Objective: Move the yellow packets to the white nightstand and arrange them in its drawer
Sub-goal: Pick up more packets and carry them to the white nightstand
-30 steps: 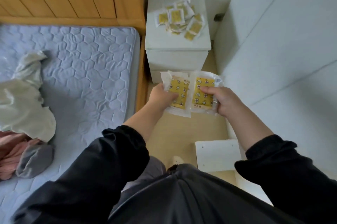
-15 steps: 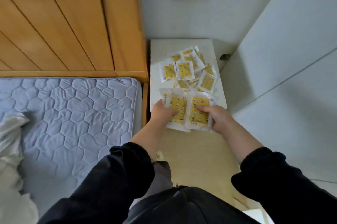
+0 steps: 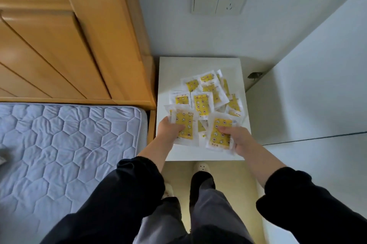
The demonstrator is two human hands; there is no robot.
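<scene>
The white nightstand (image 3: 178, 69) stands in the corner, seen from above, so its drawer is hidden. Several yellow packets (image 3: 202, 102) in clear wrappers lie in a loose pile on its top. My left hand (image 3: 169, 129) grips a yellow packet (image 3: 185, 124) over the near left part of the top. My right hand (image 3: 237, 138) grips another yellow packet (image 3: 219, 132) over the near right part. Both held packets hang just in front of the pile.
A bed with a blue quilted mattress (image 3: 65, 144) and an orange wooden headboard (image 3: 69, 35) borders the nightstand on the left. A white wall panel (image 3: 317, 94) closes the right side. A switch and socket plate (image 3: 220, 1) sits on the back wall. My feet stand on the beige floor (image 3: 224, 170).
I have stepped closer to the nightstand and both hands carried their packets forward over its top. The two packets have moved apart from each other.
</scene>
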